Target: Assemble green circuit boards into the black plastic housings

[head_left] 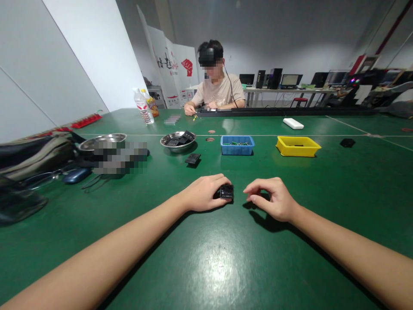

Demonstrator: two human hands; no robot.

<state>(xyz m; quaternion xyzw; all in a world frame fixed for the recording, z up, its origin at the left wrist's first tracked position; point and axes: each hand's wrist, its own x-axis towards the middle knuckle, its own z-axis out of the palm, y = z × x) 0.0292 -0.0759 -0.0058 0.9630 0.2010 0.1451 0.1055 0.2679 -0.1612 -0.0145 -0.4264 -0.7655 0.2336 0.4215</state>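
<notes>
While only the head view is given, both bare forearms are seen reaching forward over a green table (206, 267), and the work sits between the two hands. The left hand (204, 193) is curled with its fingers pressed around a small black block (226, 191), which rests on the table at that hand's fingertips. The right hand (274, 199) lies just beside the block on its far side, apart from it, with thumb and forefinger pinched together; whether anything tiny is held between them cannot be told. For the step in hand to go well, it is judged that the block should be kept pinned flat by the left hand, its open face turned toward the right fingertips, while the right wrist stays braced on the table. Beyond the left hand, a loose black part (192, 159) lies near, and past it a steel bowl of black parts (178, 141). Ahead of the gap between the hands a blue tray (237, 145) stands, and beyond the right hand a yellow tray (298, 146), both well apart from the fingers. Bare surface is seen around and nearer than both hands, and no table edge is close. Across the table a person (215, 88) is seated, working separately.
</notes>
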